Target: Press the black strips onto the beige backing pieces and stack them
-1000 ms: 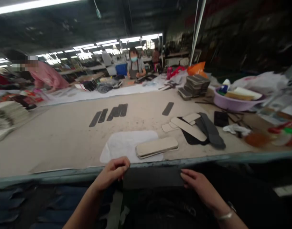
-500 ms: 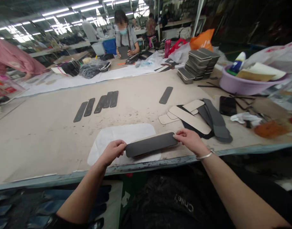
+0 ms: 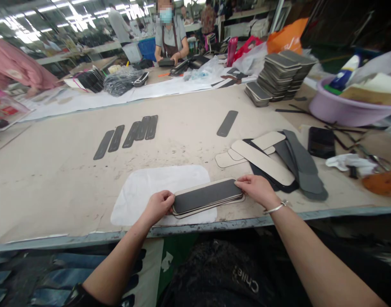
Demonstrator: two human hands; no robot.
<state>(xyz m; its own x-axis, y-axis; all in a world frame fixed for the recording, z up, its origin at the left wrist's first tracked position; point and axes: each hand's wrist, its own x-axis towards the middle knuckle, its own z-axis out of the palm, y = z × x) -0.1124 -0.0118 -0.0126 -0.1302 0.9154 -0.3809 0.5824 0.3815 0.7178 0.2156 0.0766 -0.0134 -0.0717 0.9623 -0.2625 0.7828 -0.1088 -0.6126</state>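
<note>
Near the front edge of the beige tabletop [image 3: 54,183], a dark grey, round-cornered flat strip [image 3: 208,196] lies on a stack of cream flat strips [image 3: 201,186], partly over a white sheet [image 3: 144,187]. The left hand [image 3: 159,207] pinches one end, the right hand [image 3: 257,188] the other, apparently to hold it square. A loose cream-and-grey pile [image 3: 264,160] crowds the right hand; small dark strips [image 3: 131,134] lie beyond.
</note>
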